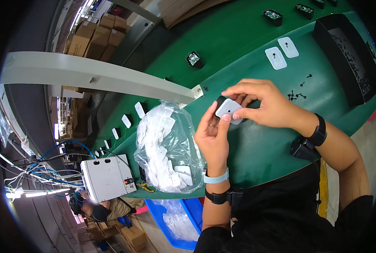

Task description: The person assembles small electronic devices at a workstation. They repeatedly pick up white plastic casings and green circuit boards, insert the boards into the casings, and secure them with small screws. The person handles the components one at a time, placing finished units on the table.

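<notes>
A green table [264,158] is being occupied at left by a clear bag of white plates [183,137]. Farther right, by the left hand [213,137] from near left and the right hand [264,101] from the right, a white-faced black case [231,106] is being held in fingertips, its long axis being unclear.

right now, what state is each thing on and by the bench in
left hand: gripping a black case
right hand: thumb at the held cover's edge
held cover: white, against that case
clear bag: full of white covers
black tray: open, small dark parts inside
nearest belt case: open, circuit board showing
blue bin: open, clear plastic inside
</notes>
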